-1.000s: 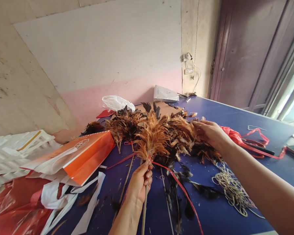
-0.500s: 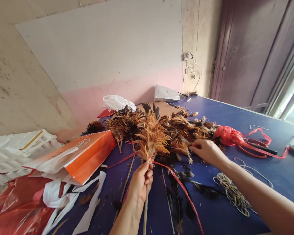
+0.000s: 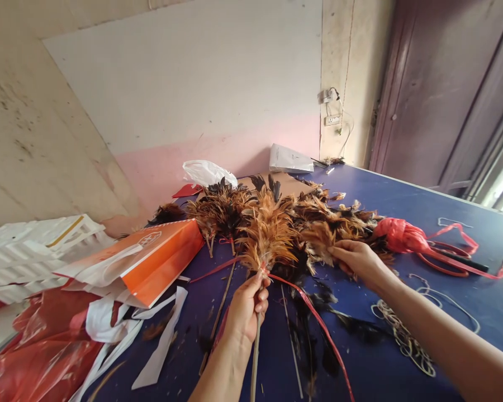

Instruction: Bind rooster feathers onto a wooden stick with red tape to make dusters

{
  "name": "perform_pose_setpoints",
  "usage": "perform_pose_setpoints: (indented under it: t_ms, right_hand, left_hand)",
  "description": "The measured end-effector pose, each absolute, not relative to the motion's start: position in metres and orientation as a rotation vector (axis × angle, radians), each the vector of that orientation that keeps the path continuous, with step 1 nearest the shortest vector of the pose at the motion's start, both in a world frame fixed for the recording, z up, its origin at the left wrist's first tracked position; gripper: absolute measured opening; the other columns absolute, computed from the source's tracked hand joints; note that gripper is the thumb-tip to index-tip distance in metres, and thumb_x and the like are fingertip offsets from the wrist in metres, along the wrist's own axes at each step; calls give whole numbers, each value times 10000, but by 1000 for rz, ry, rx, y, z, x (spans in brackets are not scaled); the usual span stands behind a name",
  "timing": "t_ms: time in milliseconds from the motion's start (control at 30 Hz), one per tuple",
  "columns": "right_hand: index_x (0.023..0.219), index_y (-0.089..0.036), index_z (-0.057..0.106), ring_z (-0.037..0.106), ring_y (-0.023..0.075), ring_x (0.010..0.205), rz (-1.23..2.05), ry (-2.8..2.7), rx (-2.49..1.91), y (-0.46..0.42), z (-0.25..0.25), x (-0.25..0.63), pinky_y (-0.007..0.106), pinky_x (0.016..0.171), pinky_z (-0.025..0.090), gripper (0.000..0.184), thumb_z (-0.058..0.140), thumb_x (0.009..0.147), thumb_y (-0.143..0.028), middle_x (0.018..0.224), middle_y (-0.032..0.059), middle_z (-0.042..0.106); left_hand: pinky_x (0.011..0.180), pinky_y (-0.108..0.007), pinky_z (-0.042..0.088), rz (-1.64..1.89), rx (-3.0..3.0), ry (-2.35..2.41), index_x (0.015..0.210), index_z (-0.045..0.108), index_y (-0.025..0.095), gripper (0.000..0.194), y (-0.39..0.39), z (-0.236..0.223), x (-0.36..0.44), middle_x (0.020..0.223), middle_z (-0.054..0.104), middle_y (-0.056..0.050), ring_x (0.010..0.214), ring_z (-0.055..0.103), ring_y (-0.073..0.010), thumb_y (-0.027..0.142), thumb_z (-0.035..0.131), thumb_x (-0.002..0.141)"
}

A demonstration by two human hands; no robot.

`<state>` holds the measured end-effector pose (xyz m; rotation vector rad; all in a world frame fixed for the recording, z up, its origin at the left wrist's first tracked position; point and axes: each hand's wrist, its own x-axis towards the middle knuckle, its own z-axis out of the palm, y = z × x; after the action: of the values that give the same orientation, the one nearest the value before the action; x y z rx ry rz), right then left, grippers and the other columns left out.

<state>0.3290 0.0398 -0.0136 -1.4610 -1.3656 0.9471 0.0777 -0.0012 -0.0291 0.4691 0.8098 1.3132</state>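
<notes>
My left hand is wrapped around the thin stick of a feather duster, just below its brown feathers. A pink plastic ribbon is tied at the base of those feathers, and its long end trails down to the right. At the edge of the feather pile, my right hand pinches a small brown feather tuft between thumb and fingers. Behind the duster on the left lie other bundled feathers on short sticks.
An orange paper bag and white strips lie on the left of the blue table. On the right are a red ribbon roll and tangled string. A white box stands by the wall.
My right hand has closed on a feather tuft, which now shows lifted and slightly blurred beside the duster. My left hand keeps its hold. The whole view has shifted slightly.
</notes>
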Motion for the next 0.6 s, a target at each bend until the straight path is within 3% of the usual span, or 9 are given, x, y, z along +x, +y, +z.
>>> perform_pose_setpoints:
  t_ms: [67, 167, 367, 600]
  right_hand:
    - [671, -165, 531, 401, 64, 416, 1289, -1149, -1141, 28, -2, 313, 198, 390, 283, 290, 650, 668, -430, 588, -6, 551]
    - [656, -151, 545, 489, 77, 525, 1536, -1081, -892, 12, 7, 276, 185, 470, 368, 303, 734, 614, -385, 622, -4, 567]
    - [619, -152, 567, 505, 82, 546, 1587, -1038, -826, 14, -8, 223, 204, 562, 412, 286, 755, 592, -366, 606, -14, 599]
    - [641, -163, 567, 531, 119, 551, 1546, -1086, -837, 23, -31, 213, 247, 576, 424, 273, 694, 646, -404, 605, -2, 612]
  left_hand:
    - [296, -83, 231, 1300, 471, 822, 741, 631, 80, 116, -1, -30, 79, 641, 572, -28, 399, 385, 0, 171, 683, 692]
    - [297, -84, 226, 1289, 485, 829, 707, 629, 75, 157, -1, -32, 80, 633, 586, -33, 397, 389, 1, 190, 718, 651]
    - [298, -90, 207, 1312, 553, 839, 722, 650, 103, 273, -4, -28, 82, 613, 583, -3, 385, 376, 3, 238, 794, 534]
    - [304, -90, 205, 1282, 562, 861, 697, 648, 99, 282, -7, -25, 85, 637, 595, -12, 389, 383, 6, 261, 798, 522]
